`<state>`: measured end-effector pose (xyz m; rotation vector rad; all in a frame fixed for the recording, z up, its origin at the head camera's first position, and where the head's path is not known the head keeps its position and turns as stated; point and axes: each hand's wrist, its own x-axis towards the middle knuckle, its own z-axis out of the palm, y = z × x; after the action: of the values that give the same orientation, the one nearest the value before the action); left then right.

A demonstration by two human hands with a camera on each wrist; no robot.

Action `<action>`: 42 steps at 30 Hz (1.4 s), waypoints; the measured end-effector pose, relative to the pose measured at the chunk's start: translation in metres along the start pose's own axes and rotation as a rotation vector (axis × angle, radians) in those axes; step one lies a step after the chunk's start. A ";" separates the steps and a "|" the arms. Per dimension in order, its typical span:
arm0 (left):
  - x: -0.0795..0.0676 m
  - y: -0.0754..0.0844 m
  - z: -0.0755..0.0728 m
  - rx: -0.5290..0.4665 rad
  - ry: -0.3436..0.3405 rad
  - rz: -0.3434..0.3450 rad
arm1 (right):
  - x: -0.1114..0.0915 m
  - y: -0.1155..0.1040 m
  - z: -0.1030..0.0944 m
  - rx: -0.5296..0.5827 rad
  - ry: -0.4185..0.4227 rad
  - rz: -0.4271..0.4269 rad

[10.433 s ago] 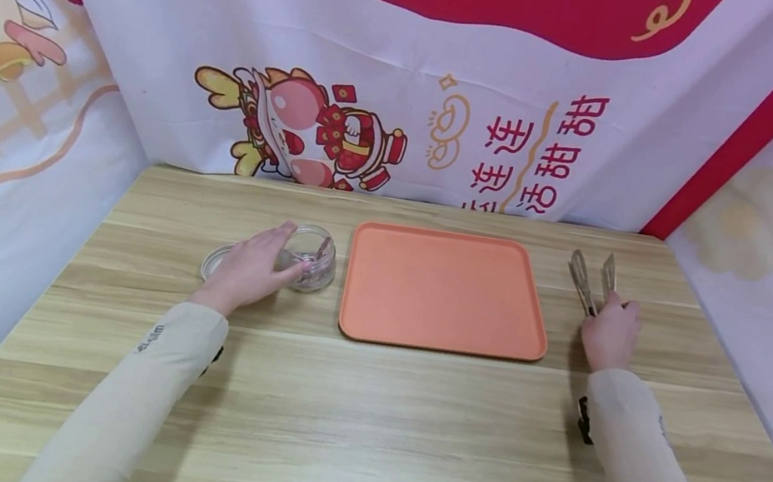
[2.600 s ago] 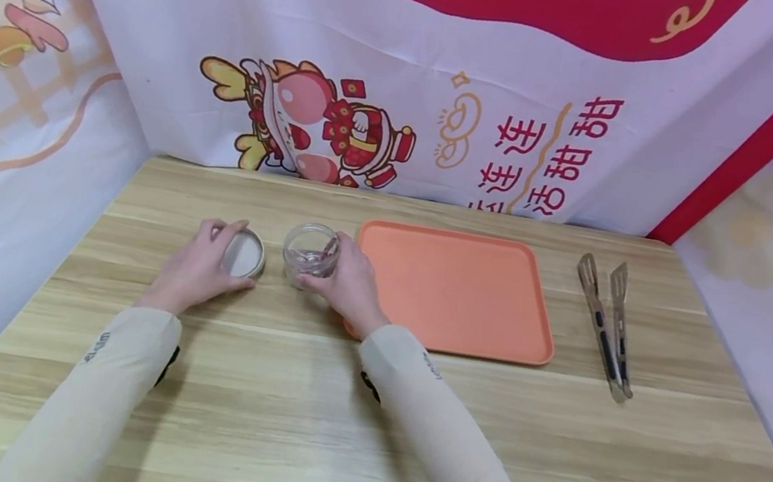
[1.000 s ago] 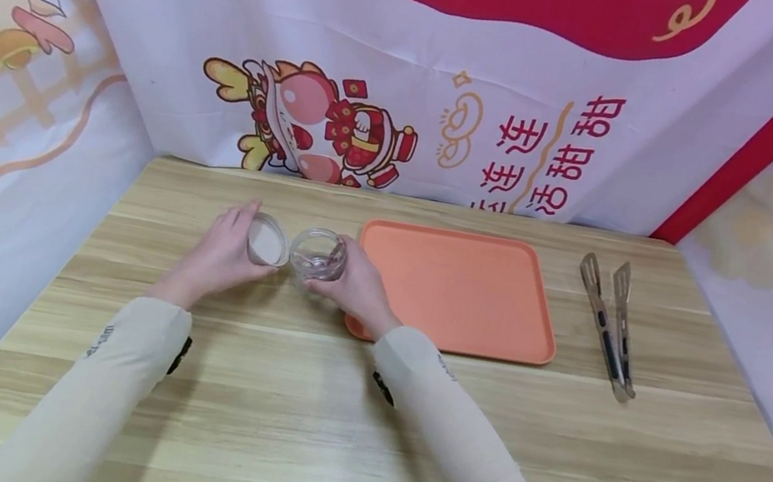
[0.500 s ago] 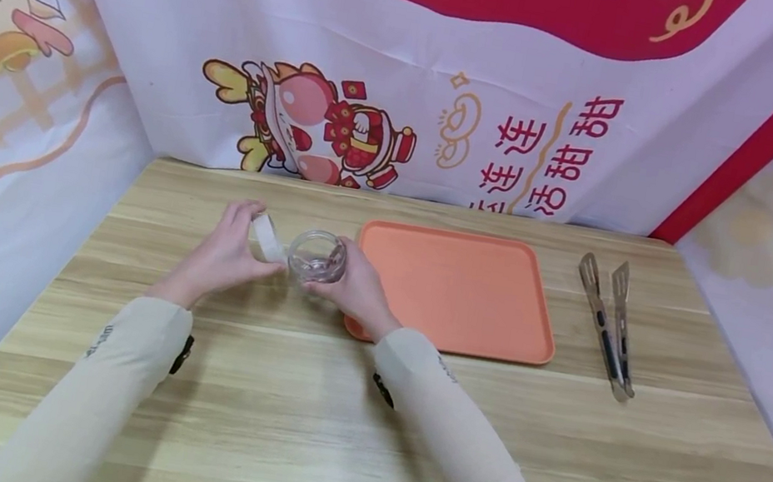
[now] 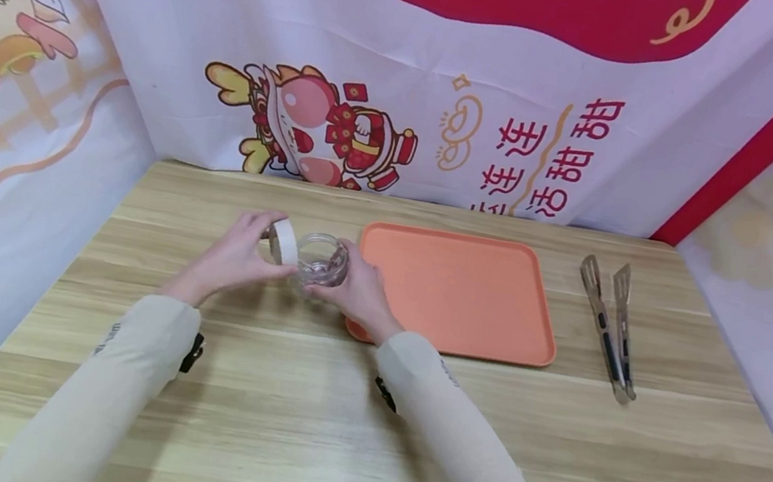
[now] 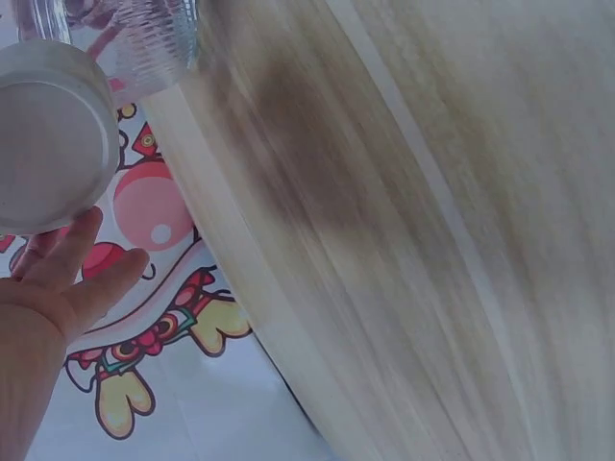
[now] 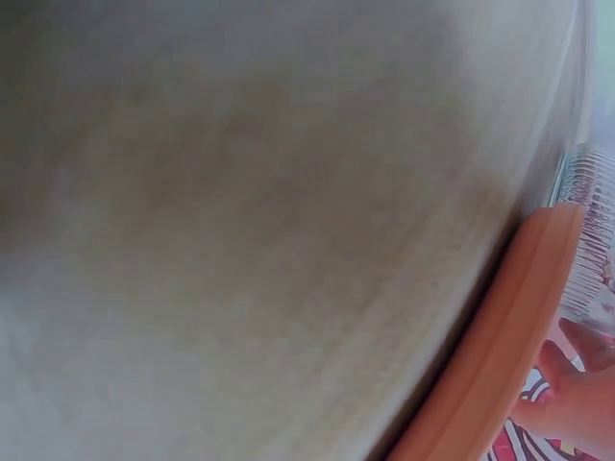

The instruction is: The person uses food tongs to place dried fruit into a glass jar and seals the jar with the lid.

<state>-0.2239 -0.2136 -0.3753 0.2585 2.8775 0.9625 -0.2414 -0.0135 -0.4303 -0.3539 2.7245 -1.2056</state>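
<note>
In the head view my left hand [image 5: 232,257] holds a round white lid [image 5: 287,242] between fingers and thumb. The lid is tilted up on its side, right at the rim of a clear glass jar [image 5: 318,266]. My right hand [image 5: 359,291] grips that jar from the right side; it is upright and uncovered, with small dark reddish pieces inside. From the left wrist, the lid's flat face [image 6: 48,149] shows close to the ribbed jar wall [image 6: 159,48]. The right wrist view catches the jar [image 7: 588,226] and my right fingers [image 7: 557,365] at its edge.
An orange tray [image 5: 457,294] lies just right of the jar, under my right wrist. Metal tongs [image 5: 604,326] with dark handle parts lie spread on the wooden table [image 5: 325,434] farther right. A printed cloth [image 5: 572,76] hangs behind the table's back edge.
My right hand has gone from the tongs to the jar, leaving the tongs lying. My left hand has gone from the jar to the lid, lifted it, turned it sideways and brought it rightward.
</note>
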 end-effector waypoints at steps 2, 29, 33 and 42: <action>0.002 0.003 0.001 -0.012 0.002 0.002 | 0.000 0.001 0.000 -0.008 -0.007 -0.019; 0.005 0.007 0.002 0.001 -0.107 0.024 | 0.001 -0.001 -0.001 0.021 -0.042 -0.180; 0.003 0.008 0.003 0.017 -0.107 0.036 | 0.000 -0.003 0.000 0.002 -0.045 -0.231; 0.001 0.009 0.000 0.034 -0.113 0.075 | -0.003 -0.005 0.001 -0.045 -0.029 -0.224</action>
<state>-0.2235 -0.2063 -0.3694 0.4130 2.8008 0.8808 -0.2373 -0.0164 -0.4267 -0.6927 2.7485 -1.1803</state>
